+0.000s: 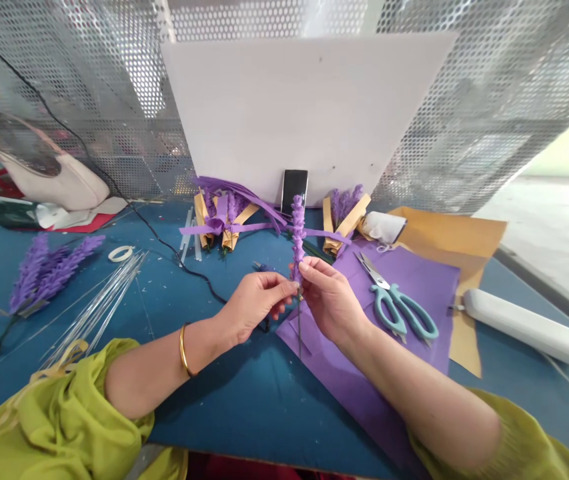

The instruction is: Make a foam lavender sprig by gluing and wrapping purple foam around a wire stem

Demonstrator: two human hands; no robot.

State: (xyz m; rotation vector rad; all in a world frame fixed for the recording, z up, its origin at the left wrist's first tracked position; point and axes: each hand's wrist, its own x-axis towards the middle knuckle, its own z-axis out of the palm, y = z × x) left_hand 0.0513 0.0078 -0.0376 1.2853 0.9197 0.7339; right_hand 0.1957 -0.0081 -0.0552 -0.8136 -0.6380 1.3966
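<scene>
An artificial lavender stem (pixel 298 230) stands upright between my two hands, its thin stalk hanging below them. My right hand (pixel 328 293) is closed round the lower end of the flower spike. With fingers pinched, my left hand (pixel 259 300) meets the same stem at the base of the blossoms; whether a small strip lies in that pinch is hidden. Purple paper (pixel 364 387) lies under and to the right of my right hand. On it rest scissors (pixel 394 303) with teal handles, their blades partly apart.
Finished lavender bunches (pixel 31 280) lie at the left, near thin wires (pixel 109 300) and a tape roll (pixel 121 253). Small wrapped bouquets (pixel 229 220) and a phone (pixel 294 187) stand before a white board (pixel 309 107). A glue gun (pixel 529 327) lies right; a black cable (pixel 154 233) crosses the table.
</scene>
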